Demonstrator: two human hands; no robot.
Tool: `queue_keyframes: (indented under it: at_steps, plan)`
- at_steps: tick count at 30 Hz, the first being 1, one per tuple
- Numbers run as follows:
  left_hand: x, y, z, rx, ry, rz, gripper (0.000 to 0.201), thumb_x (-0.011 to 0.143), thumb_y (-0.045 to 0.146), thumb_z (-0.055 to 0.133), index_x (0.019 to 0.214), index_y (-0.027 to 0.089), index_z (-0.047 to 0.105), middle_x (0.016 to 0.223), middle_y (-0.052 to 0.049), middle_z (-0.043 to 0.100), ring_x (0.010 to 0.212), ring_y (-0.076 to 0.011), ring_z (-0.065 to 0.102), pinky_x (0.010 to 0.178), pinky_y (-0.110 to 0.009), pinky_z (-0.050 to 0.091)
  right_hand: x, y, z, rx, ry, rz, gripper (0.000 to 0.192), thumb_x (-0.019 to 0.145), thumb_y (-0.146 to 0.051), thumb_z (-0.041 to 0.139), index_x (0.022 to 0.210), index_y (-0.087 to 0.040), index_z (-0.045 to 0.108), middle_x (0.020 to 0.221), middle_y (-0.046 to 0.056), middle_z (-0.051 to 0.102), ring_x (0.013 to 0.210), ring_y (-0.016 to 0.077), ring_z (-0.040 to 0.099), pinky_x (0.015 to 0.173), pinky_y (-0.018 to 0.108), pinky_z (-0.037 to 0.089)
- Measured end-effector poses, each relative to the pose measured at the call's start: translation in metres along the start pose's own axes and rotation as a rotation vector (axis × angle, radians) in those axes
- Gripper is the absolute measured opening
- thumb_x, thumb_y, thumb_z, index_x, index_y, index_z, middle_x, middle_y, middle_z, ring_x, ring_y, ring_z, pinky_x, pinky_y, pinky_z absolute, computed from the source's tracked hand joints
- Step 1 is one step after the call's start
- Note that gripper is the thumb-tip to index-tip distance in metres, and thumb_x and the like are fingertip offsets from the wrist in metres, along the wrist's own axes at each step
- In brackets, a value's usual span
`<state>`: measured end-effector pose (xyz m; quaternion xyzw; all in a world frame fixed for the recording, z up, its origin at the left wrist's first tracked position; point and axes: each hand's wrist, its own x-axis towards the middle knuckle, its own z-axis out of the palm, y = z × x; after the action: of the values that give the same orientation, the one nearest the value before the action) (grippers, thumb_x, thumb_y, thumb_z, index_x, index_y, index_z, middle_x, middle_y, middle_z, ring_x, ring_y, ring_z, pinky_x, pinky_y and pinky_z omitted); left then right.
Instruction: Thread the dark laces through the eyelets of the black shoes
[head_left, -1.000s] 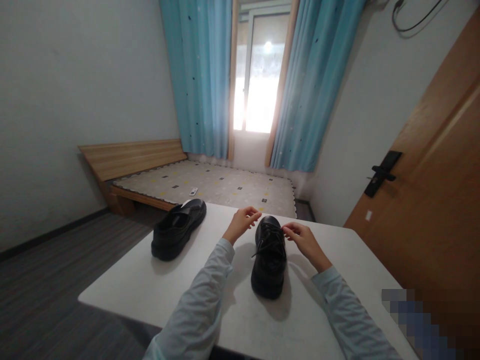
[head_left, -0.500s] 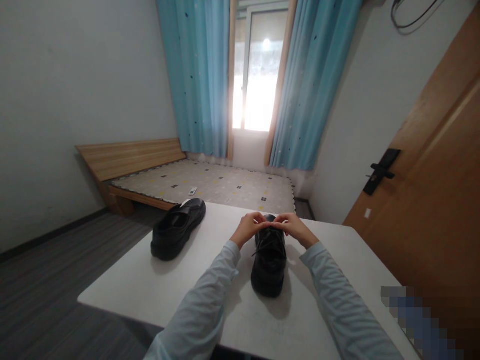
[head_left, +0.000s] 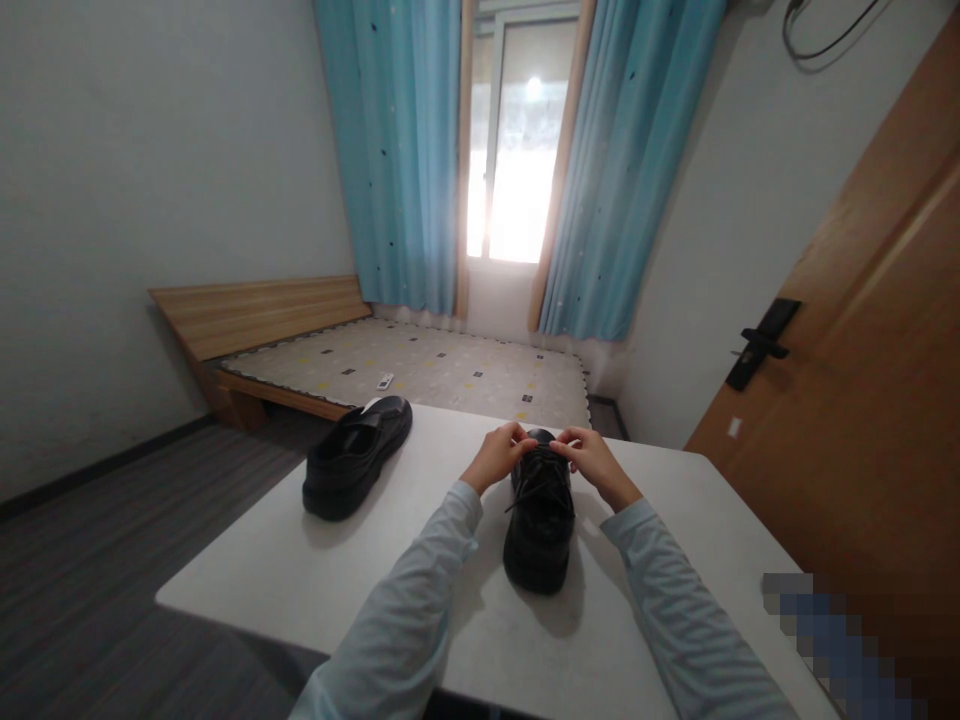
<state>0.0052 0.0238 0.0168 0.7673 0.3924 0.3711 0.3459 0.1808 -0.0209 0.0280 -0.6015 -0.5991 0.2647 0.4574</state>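
A black lace-up shoe (head_left: 537,550) stands on the white table (head_left: 300,600), its toe pointing away from me and its heel towards me. Dark shoelaces (head_left: 541,485) cross its front, with a loose end sticking out on the left. My left hand (head_left: 495,455) is closed in a pinch at the left of the lacing near the toe. Opposite it, my right hand (head_left: 594,462) pinches at the right side of the same lacing. The fingertips seem to grip the lace, though the strand between them is too small to see clearly.
Another black shoe (head_left: 352,465) rests at the table's left edge. Beyond the table is a bed (head_left: 420,365) with a small white remote (head_left: 385,382) on it. A wooden door (head_left: 847,400) with a black handle (head_left: 763,343) is on the right.
My hands have drawn slightly apart, the fingertips moving from nearly meeting over the toe to opposite sides of the lacing. Both shoes stay in place.
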Motion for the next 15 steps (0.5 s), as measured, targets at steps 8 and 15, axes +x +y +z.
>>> queue_keyframes:
  at_steps: [8, 15]
  plan:
    - [-0.001, -0.002, -0.002, -0.044, -0.015, -0.082, 0.015, 0.079, 0.027, 0.056, 0.072, 0.015, 0.053, 0.070, 0.000, 0.060, 0.059, -0.0104, 0.058, 0.055, -0.022, 0.051, -0.008, 0.005, 0.000, 0.125, 0.039, 0.039, 0.026, 0.060, -0.040, 0.066, 0.061, -0.017, 0.055, 0.055, 0.000, 0.057, 0.053, 0.0139, 0.054, 0.046, 0.025, 0.044]
    - [-0.001, -0.004, -0.004, 0.052, -0.033, -0.116, 0.016, 0.080, 0.028, 0.056, 0.071, 0.015, 0.056, 0.069, -0.001, 0.064, 0.059, -0.0115, 0.061, 0.061, -0.023, 0.049, -0.012, 0.013, 0.001, 0.208, 0.074, 0.081, 0.029, 0.057, -0.041, 0.069, 0.061, -0.016, 0.054, 0.059, 0.001, 0.059, 0.058, 0.0148, 0.056, 0.054, 0.027, 0.046]
